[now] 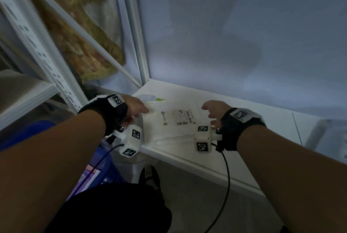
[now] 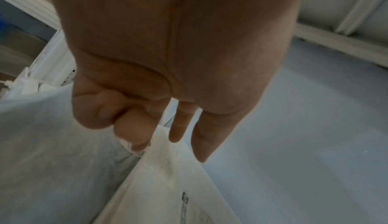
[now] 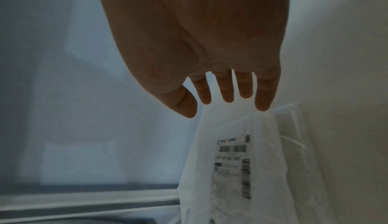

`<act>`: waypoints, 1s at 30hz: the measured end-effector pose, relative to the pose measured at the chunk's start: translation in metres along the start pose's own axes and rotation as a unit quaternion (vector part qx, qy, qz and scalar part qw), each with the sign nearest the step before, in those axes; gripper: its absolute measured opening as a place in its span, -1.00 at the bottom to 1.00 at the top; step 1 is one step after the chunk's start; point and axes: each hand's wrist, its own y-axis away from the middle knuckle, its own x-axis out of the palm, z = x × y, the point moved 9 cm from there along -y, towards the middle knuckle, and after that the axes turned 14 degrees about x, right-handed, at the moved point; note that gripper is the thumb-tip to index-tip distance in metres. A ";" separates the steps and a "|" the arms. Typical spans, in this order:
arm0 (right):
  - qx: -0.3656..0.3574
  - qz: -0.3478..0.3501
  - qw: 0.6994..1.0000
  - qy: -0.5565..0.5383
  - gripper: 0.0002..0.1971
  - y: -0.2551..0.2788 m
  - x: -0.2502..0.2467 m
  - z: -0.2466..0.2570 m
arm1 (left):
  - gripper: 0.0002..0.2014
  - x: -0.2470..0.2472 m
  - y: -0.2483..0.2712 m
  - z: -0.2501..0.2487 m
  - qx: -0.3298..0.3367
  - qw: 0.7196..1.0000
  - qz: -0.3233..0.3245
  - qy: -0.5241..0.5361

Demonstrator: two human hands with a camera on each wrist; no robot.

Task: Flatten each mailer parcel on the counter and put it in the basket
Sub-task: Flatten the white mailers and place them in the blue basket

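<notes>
A white mailer parcel (image 1: 169, 131) with a printed shipping label (image 1: 178, 118) lies flat on the white counter (image 1: 253, 123) near its left corner. My left hand (image 1: 144, 112) is at the parcel's left edge. In the left wrist view, thumb and forefinger of the left hand (image 2: 136, 144) pinch the edge of the mailer (image 2: 168, 186) while the other fingers stay straight. My right hand (image 1: 208, 112) hovers at the parcel's right edge. The right wrist view shows that hand (image 3: 226, 104) with straight, spread fingers just over the mailer (image 3: 262, 169), holding nothing.
A second pale bag with a green patch (image 1: 152, 99) lies behind my left hand. A blue basket (image 1: 105, 159) stands on the floor below the counter's left end. A white slotted shelf upright (image 1: 37, 44) rises at the left, and a wall closes the counter's back.
</notes>
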 end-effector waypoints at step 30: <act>0.054 0.016 0.992 -0.110 -0.69 0.002 -0.044 -0.044 | -0.86 0.009 0.034 -0.146 0.165 0.974 -0.022 0.154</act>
